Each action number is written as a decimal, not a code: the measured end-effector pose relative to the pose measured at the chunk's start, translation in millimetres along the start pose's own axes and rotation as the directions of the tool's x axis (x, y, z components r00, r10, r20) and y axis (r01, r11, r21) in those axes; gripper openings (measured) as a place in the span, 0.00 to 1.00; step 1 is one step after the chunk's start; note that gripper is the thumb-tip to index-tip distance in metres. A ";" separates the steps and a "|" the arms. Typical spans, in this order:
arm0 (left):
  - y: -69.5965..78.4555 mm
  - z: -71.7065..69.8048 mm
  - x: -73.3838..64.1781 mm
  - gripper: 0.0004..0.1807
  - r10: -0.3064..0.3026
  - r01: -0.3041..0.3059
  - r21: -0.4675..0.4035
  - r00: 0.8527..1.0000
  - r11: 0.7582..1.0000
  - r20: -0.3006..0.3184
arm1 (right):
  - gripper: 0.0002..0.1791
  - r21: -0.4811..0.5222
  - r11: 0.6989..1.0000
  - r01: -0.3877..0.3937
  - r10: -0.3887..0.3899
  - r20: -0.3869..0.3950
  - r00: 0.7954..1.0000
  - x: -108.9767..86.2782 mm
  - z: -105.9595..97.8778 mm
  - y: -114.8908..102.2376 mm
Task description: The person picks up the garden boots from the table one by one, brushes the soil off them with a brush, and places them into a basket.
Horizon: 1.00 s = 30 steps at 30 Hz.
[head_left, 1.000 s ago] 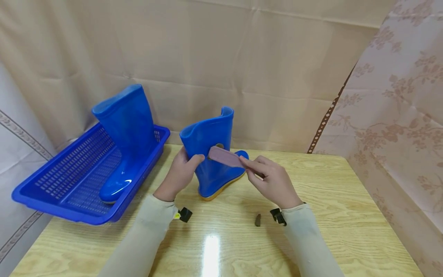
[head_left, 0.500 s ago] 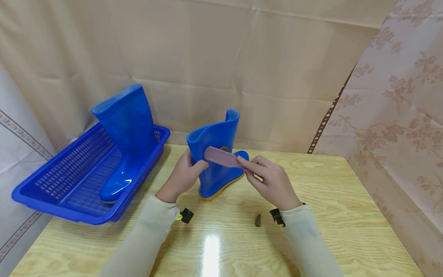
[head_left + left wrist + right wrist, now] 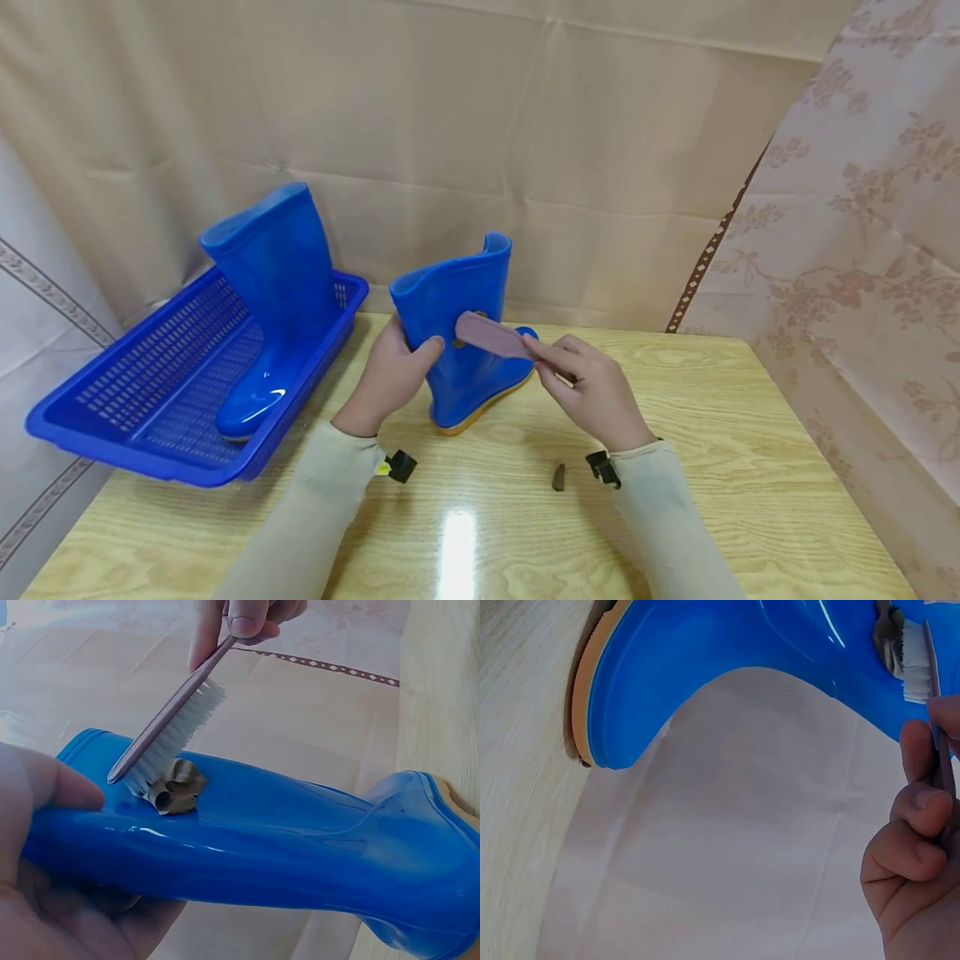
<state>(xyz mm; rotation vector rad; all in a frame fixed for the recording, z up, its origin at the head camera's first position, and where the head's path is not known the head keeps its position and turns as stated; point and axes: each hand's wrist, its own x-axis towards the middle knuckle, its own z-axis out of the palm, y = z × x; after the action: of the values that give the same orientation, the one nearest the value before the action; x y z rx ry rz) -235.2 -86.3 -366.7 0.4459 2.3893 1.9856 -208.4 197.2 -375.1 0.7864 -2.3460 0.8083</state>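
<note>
A blue rubber boot (image 3: 465, 383) with a yellow-orange sole stands on the table, its shaft bent in near the top. My left hand (image 3: 393, 371) grips the shaft from the left, thumb on the near side. My right hand (image 3: 588, 387) pinches the handle of a mauve brush (image 3: 491, 333). In the left wrist view the brush's white bristles (image 3: 176, 735) touch a brown, mud-like lump (image 3: 180, 787) stuck on the shaft. The right wrist view also has the bristles (image 3: 916, 664) against the lump (image 3: 889, 637).
A second blue boot (image 3: 277, 275) stands in a blue plastic basket (image 3: 97, 425) on the left. A small brown piece (image 3: 558, 477) lies on the wooden table (image 3: 750, 467) near my right wrist. A beige curtain (image 3: 600, 167) hangs behind the table.
The boot's shaft tipped right with my left hand, then came back left. The brush head shifted slightly left across the shaft, then right again. The basket and brown piece stayed put.
</note>
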 end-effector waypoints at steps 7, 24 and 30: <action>-0.5 0.5 0.2 0.38 -0.002 0.002 0.004 1.000 1.000 -0.009 | 0.21 -0.012 0.999 0.031 -0.031 -0.007 0.999 0.5 -3.6 -1.1; 1.1 3.5 -1.0 0.39 -0.063 0.063 -0.002 0.998 0.998 -0.018 | 0.21 -0.034 0.999 -0.007 0.008 0.056 0.998 0.5 -4.8 -7.7; 1.2 3.6 -0.9 0.38 -0.047 0.047 0.003 0.998 0.999 -0.035 | 0.20 -0.016 0.999 -0.034 0.035 0.048 0.998 0.5 -6.4 -6.0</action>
<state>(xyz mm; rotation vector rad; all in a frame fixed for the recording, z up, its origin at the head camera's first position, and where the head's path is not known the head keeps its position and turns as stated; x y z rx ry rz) -233.4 -82.9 -366.4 0.3541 2.4011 1.9863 -203.0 197.5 -368.3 0.7692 -2.4117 0.7930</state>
